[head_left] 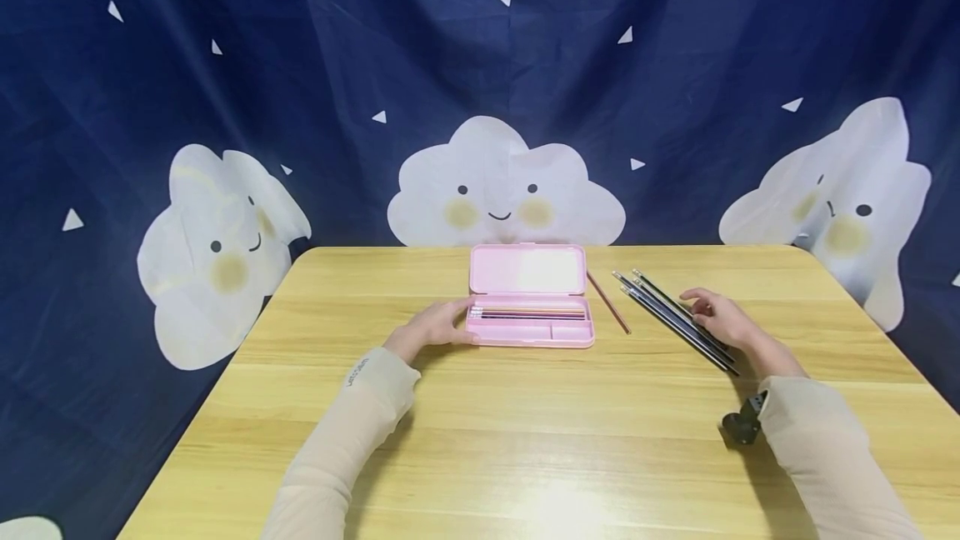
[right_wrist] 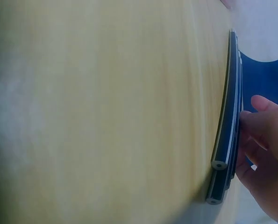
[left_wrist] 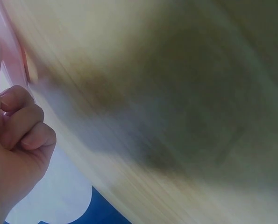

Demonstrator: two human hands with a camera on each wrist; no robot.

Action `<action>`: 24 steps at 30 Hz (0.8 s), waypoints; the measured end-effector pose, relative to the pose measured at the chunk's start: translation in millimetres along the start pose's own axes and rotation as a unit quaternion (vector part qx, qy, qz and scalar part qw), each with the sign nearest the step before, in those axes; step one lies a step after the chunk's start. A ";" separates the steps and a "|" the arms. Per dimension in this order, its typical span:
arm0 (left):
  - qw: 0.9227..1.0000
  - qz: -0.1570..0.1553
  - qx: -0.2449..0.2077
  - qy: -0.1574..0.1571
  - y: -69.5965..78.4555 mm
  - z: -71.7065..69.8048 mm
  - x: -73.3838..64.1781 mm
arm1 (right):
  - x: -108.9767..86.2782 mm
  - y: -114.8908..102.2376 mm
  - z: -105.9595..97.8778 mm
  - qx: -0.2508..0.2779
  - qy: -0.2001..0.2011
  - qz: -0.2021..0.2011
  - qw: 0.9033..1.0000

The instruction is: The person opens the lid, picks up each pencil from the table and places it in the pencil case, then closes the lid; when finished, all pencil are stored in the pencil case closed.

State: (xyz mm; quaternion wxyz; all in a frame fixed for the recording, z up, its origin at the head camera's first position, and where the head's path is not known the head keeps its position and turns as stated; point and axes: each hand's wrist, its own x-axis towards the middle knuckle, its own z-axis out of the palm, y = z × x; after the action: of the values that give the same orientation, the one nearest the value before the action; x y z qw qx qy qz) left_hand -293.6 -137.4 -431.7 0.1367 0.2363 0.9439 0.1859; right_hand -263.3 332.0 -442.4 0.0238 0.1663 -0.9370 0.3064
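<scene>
A pink pencil case (head_left: pixel 534 335) lies with its lid (head_left: pixel 491 269) raised at the back of the table, several pencils (head_left: pixel 532 314) in its long rear compartment. My left hand (head_left: pixel 431 328) holds the case's left end, thumb at the front corner and fingers at the side; in the left wrist view some of its fingers (left_wrist: pixel 29 116) are curled. Several dark pencils (head_left: pixel 671 319) lie slantwise in a loose bunch to the right. At their right side is my right hand (head_left: pixel 727 322), fingers loosely bent, fingertips right at the outer pencils (right_wrist: pixel 228 107) in the right wrist view.
One reddish pencil (head_left: pixel 609 303) lies between the case and the dark bunch. The light wooden table (head_left: pixel 525 432) ends at a dark blue curtain (head_left: pixel 337 48) with cloud faces. A small black camera (head_left: pixel 744 421) sits at the right wrist.
</scene>
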 end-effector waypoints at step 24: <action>1.000 0.006 -0.001 0.002 0.8 -1.1 -1.5 | -0.7 0.8 -0.5 -0.055 -0.001 0.018 0.998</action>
State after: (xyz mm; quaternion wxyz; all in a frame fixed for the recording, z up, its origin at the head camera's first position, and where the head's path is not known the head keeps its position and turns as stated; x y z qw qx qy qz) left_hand -292.4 -137.8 -430.1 0.1340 0.2416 0.9424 0.1885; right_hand -262.9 333.1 -442.5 0.0269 0.1481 -0.9552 0.2546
